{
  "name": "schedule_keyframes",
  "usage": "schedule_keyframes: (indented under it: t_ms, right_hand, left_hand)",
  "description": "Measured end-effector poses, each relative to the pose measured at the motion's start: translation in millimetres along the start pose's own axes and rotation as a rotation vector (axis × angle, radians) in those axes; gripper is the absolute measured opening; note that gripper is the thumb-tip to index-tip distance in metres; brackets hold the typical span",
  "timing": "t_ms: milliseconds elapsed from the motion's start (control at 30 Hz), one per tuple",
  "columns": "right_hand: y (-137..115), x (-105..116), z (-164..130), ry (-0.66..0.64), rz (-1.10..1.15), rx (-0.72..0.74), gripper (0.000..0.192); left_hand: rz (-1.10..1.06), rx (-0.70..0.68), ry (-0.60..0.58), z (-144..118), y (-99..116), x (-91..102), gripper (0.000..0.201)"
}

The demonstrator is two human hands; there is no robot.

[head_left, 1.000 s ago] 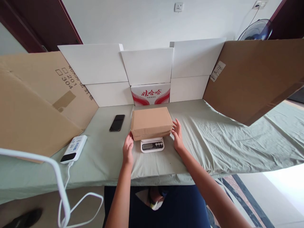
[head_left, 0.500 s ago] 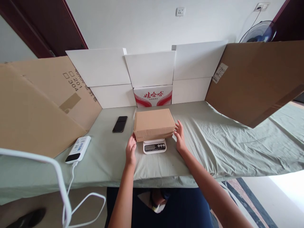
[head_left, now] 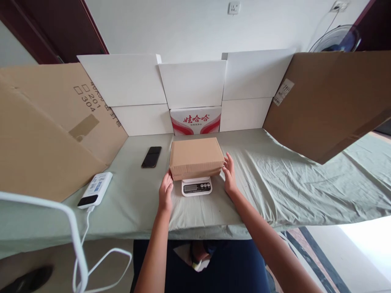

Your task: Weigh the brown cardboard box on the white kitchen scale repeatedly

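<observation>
The left hand point(head_left: 165, 191) and right hand point(head_left: 229, 176) were held open, fingers spread, at the two ends of the brown box point(head_left: 196, 158); contact could not be told. The box rested on the small white scale point(head_left: 196, 186) on the cloth-covered counter point(head_left: 275, 183). Against the earlier frames, little had changed beyond a slight closing-in of the hands. Red Chinese characters were seen on the carton point(head_left: 196, 120) behind; "201" and "304" were printed on the cardboard sheet point(head_left: 61, 122).
</observation>
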State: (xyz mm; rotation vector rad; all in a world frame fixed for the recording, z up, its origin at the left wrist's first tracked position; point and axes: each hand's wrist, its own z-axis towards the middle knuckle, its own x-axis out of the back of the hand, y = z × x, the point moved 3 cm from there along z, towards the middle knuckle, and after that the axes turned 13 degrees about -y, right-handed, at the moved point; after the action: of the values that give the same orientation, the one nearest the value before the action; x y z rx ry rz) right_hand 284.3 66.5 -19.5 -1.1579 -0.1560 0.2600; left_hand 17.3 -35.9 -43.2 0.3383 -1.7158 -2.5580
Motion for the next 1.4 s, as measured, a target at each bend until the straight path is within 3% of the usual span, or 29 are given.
schedule_keyframes:
  t_ms: [367, 800, 1000, 1100, 1200, 1300, 1400]
  right_hand:
    - [-2, -8, -9, -0.109, -0.001, 0.0, 0.07]
    - [-7, -8, -11, -0.146, 0.017, 0.028, 0.066]
    - [-18, -9, -12, -0.143, 0.006, 0.034, 0.067]
    - [-35, -11, 1, -0.152, 0.01, 0.097, 0.068]
    - [-46, -14, 31, -0.142, 0.019, 0.174, 0.068]
    - [-34, -17, 68, -0.131, 0.026, 0.217, 0.068]
    - [-4, -20, 94, -0.123, 0.013, 0.17, 0.07]
  left_hand:
    - [0.048, 0.06, 0.004, -2, -6, 4.5, 0.067]
    - [0.029, 0.085, 0.06, -6, -7, 7.0, 0.066]
    - [0.014, 0.065, 0.059, -7, 5, 4.5, 0.063]
    - [0.013, 0.024, 0.063, 10, 20, 4.3, 0.061]
    - [-0.007, -0.03, 0.058, 50, 27, 4.2, 0.055]
    - [-0.022, -0.012, 0.016, 97, 13, 3.3, 0.052]
    - [-0.031, 0.045, 0.045, 125, -14, 5.2, 0.052]
